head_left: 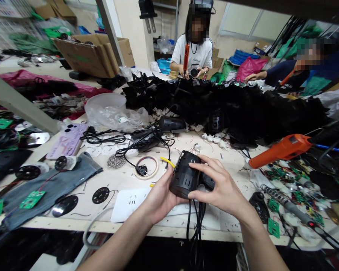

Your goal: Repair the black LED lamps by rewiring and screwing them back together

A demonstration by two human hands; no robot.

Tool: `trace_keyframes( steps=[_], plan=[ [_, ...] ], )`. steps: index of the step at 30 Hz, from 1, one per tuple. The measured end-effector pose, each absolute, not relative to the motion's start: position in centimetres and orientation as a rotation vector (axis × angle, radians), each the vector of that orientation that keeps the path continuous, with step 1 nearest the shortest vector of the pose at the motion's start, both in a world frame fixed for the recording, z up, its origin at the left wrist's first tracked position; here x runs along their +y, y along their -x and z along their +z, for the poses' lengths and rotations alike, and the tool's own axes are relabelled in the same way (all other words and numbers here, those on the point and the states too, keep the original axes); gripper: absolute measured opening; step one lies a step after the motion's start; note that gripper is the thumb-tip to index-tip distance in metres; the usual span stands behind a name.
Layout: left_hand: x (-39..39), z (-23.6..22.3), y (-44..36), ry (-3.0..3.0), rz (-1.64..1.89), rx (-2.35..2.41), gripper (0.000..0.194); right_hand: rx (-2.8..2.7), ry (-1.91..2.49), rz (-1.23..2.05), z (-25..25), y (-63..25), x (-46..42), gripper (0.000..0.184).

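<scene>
Between both hands, over the front of the workbench, is a black plastic appliance housing with slotted vents and screw holes. My left hand cups it from the left and below, its thumb along the side. My right hand grips it from the right, with fingers over the top and the thumb at the lower end. Black cords hang down below the housing past the bench edge. Partly hidden behind my left hand lies a yellow-handled tool. A white slotted plate rests under my left forearm.
At right, an orange electric screwdriver hangs above circuit boards and a soldering iron. A tape roll, screw pile and phone lie left. Black parts are heaped behind; two people work beyond.
</scene>
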State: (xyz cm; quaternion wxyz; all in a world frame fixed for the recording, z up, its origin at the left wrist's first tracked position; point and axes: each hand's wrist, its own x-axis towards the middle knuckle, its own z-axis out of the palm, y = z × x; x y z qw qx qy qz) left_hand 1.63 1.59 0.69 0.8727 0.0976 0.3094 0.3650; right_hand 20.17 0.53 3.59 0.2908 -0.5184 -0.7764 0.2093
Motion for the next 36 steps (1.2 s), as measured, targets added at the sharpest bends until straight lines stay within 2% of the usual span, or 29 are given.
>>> trace_keyframes(
  steps=[7,13,21,26,29,31,34,36],
  plan=[
    [1.3,0.5,-1.5,-0.293,0.809,0.736,0.039,-2.085,1.389,0.598,3.1,-20.3,0.7,0.065],
    [1.0,0.7,-1.8,-0.402,0.827,0.822,0.040,-2.112,1.345,0.529,2.9,-19.9,0.8,0.068],
    [1.0,0.8,-1.8,-0.392,0.949,0.889,0.021,-2.041,1.292,0.559,3.1,-19.1,0.3,0.072],
    [0.3,1.2,-1.9,-0.549,0.966,0.902,0.041,-1.544,1.323,0.763,3.2,-18.9,0.7,0.065],
    [-0.5,1.3,-2.1,-0.604,0.970,0.886,0.057,-1.290,1.382,0.876,2.5,-19.1,1.2,0.073],
    [-1.0,1.2,-2.3,-0.611,0.973,0.865,0.068,-1.221,1.363,1.069,2.1,-19.3,1.3,0.078],
    [-1.5,1.1,-2.4,-0.605,0.939,0.861,0.077,-1.162,1.254,1.314,1.8,-19.5,1.1,0.070],
    [-1.6,1.1,-2.2,-0.605,0.903,0.861,0.078,-1.152,1.228,1.334,1.9,-19.6,0.8,0.063]
  ],
)
